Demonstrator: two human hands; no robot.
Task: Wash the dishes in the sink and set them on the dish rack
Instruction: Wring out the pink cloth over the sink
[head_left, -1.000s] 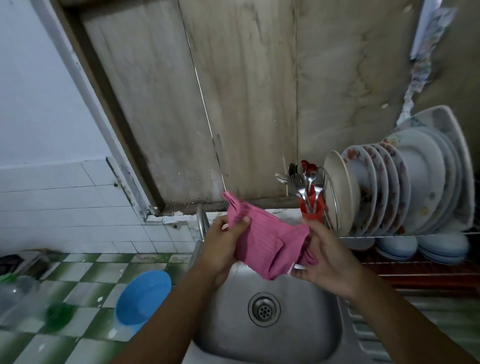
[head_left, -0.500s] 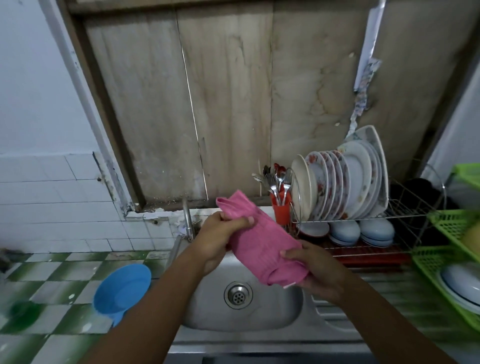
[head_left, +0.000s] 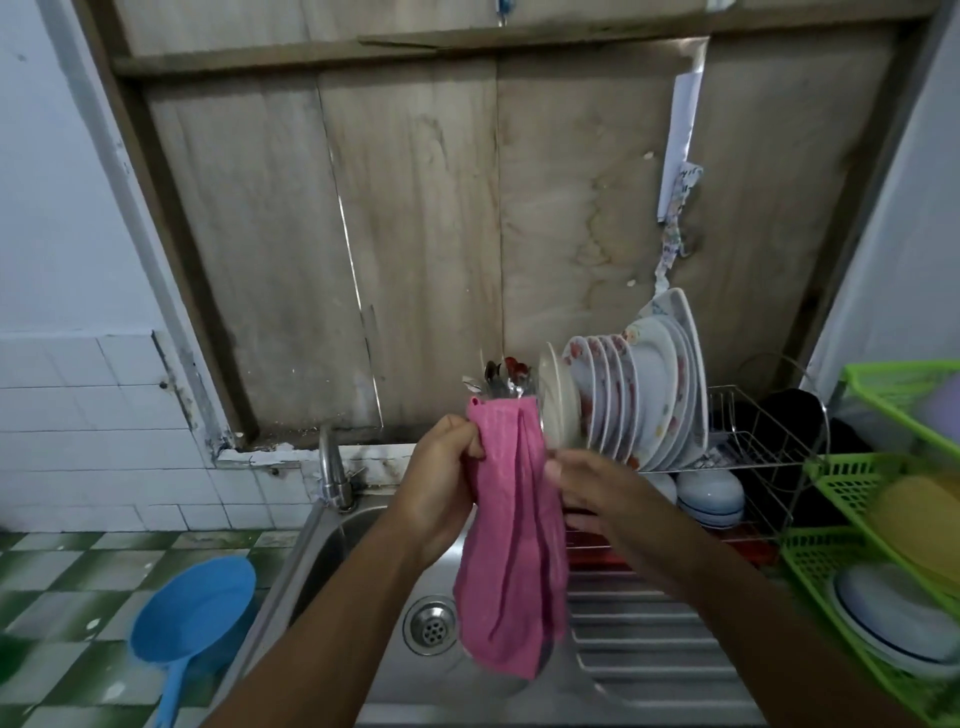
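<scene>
While left hand (head_left: 441, 478) fingers clench top of pink cloth (head_left: 514, 561) over sink (head_left: 324, 551), right hand (head_left: 592, 488) grip blurred, cannot tell. Plates (head_left: 639, 395) stand in dish rack (head_left: 753, 431), 2 o'clock. Keep cloth off cutlery (head_left: 506, 382).

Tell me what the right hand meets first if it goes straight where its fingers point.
The pink cloth: the right hand points left, its fingertips at the edge of the cloth hanging from the left hand. Blur hides whether they touch.
</scene>
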